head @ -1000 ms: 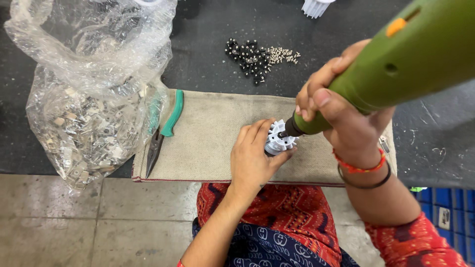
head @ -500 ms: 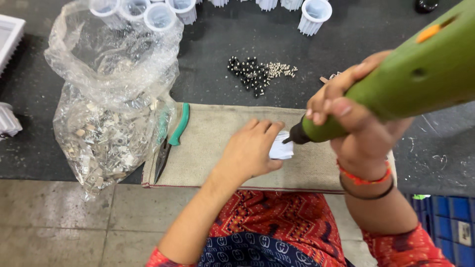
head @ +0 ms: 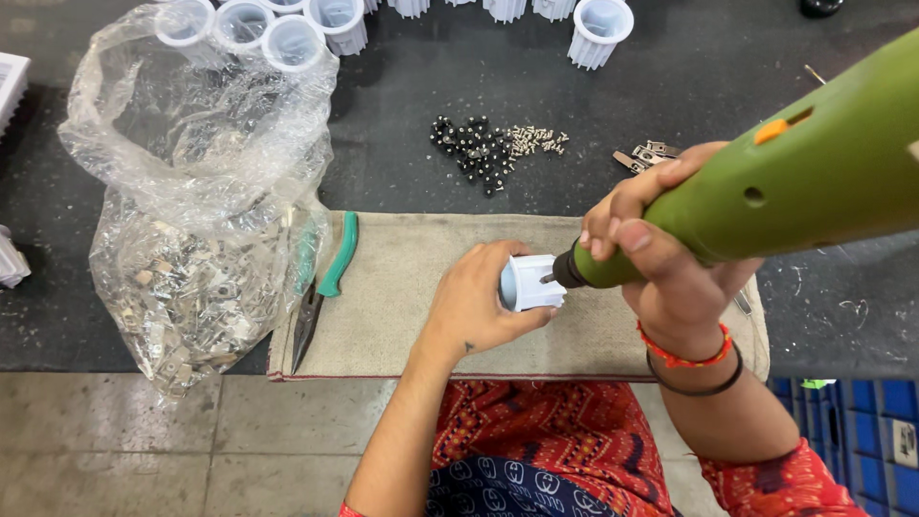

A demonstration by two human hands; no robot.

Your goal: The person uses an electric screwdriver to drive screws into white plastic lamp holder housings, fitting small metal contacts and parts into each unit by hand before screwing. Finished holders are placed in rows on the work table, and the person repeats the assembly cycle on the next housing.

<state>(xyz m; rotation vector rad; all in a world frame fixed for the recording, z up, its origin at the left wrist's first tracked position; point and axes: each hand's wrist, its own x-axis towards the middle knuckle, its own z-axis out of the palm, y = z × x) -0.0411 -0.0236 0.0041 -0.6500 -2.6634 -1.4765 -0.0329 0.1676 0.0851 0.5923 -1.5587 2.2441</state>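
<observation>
Big green power screwdriver (head: 795, 182) fills the right of the frame, right hand (head: 670, 258) wrapped tight around it, fingers (head: 613, 215) fully closed. Its tip sits against the small white ribbed housing (head: 529, 282) at center, on the beige mat (head: 421, 287). Left hand (head: 474, 306) curls its fingers around that housing, holding it.

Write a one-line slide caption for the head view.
Left hand steadies white ribbed plastic housing; right hand presses green electric screwdriver against it.
</observation>
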